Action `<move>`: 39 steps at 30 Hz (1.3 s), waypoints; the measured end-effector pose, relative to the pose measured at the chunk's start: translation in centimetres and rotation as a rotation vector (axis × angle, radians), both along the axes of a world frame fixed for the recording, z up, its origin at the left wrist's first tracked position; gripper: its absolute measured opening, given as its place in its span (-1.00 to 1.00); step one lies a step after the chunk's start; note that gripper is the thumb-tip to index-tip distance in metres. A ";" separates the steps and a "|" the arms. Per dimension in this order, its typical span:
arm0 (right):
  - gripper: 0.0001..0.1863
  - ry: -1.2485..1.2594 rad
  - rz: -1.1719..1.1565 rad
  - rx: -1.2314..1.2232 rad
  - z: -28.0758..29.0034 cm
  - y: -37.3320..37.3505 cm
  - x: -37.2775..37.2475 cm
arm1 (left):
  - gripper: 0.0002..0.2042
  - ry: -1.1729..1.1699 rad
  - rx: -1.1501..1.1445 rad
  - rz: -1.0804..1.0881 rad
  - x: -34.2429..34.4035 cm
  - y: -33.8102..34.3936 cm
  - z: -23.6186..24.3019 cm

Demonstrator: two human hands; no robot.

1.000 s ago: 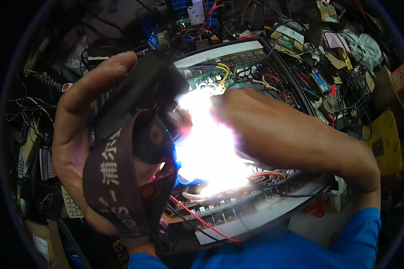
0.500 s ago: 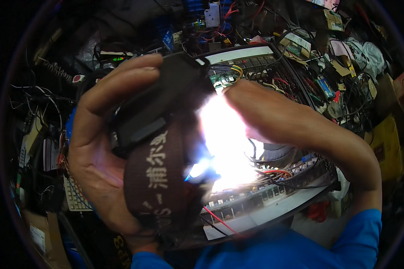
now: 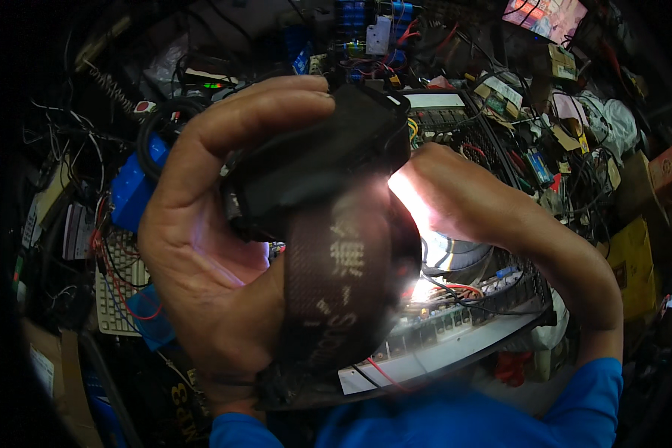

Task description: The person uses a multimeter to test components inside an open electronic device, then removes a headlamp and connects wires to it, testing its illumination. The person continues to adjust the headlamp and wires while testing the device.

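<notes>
Close to the camera, my left hand (image 3: 194,246) is wrapped round a black headlamp (image 3: 317,160) with a broad dark elastic strap (image 3: 332,280). Its fingers curl over the top of the casing. Bright light spills from the lamp's far side onto my right hand (image 3: 437,183), which lies just right of the lamp. That hand's fingers are hidden behind the casing, so I cannot tell whether they grip it. Beneath both hands lies an opened electronic unit (image 3: 455,328) with a pale metal edge, circuit boards, wires and a round dark part (image 3: 455,257).
A cream keyboard (image 3: 119,299) and a blue box (image 3: 131,190) sit at the left. Loose cables, small boards and plastic bags (image 3: 608,116) crowd the far and right side. A yellow package (image 3: 635,269) and an orange-red box (image 3: 668,172) stand at the right.
My left hand has moved right with the headlamp, which now covers most of the glare. The right hand has shifted slightly and its fingers are more hidden.
</notes>
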State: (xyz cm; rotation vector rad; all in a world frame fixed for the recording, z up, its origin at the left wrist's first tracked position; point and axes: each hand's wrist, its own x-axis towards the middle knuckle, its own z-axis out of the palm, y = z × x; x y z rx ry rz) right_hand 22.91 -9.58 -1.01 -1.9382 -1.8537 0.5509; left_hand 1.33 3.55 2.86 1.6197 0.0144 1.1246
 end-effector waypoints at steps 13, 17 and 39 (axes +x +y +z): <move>-0.48 0.219 -0.018 0.185 -3.4 0.0 -1.7 | -0.18 0.125 -0.104 0.045 0.9 -2.3 -0.2; -0.57 0.063 0.096 0.395 -4.3 0.6 -1.1 | -0.12 0.109 -0.169 -0.016 1.3 -2.7 -0.5; -0.89 -0.332 0.064 0.480 -3.7 0.5 -1.7 | -0.33 0.149 0.163 -0.071 0.6 -2.4 -2.1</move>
